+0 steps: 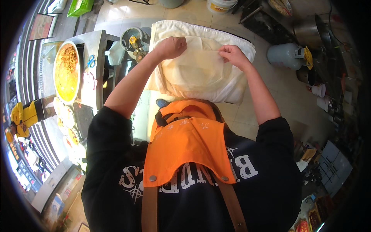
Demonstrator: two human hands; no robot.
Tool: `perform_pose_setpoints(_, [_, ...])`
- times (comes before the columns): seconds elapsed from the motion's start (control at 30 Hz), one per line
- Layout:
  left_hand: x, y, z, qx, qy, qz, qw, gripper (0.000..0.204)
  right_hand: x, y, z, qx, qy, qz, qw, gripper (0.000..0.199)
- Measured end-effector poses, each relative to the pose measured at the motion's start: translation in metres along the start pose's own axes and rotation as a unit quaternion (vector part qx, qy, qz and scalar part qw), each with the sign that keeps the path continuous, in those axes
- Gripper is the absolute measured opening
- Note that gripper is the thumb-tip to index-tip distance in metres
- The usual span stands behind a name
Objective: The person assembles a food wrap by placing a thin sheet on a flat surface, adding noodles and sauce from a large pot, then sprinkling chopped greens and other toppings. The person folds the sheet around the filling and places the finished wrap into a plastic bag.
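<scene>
A thin, pale, see-through sheet (201, 58) is stretched between my hands, its kind hard to tell. My left hand (174, 47) is closed at its upper left edge, fingers curled in. With thumb and fingertips, my right hand (234, 55) pinches the opposite edge. Beneath lies a round, flat, cream-coloured layer (193, 79), perhaps several such sheets in a pile. It rests on a white towel (170, 29) that is folded and rumpled around it, with yellowish patches near my side.
To the left, a counter holds a large oval pan (78, 87) of yellow food and blue scissors (91, 61). A gas cylinder with a yellow valve (133, 41) stands beside the towel. Another grey cylinder (284, 57) is at the right. A white bucket (221, 6) stands on the tiled floor beyond.
</scene>
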State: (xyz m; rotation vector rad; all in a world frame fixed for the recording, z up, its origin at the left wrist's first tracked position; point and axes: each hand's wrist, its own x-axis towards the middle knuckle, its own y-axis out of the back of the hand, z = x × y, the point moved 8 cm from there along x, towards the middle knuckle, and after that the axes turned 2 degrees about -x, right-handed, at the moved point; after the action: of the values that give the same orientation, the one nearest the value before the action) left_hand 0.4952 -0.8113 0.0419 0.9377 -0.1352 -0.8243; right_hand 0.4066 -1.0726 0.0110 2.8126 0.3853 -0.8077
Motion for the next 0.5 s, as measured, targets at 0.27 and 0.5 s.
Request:
perform_pose_setpoints(0.27, [-0.017,-0.014,-0.019,0.039,-0.05,-0.179,0.982,0.028,-0.007,-0.012,0.012,0.058,-0.03,-0.071,0.995,0.012])
perform_pose_setpoints(0.5, [-0.017,0.002,-0.032,-0.234,0.055,-0.151,0.959,0.022,-0.01,-0.017,0.0,0.016,0.021,-0.088,0.996,0.009])
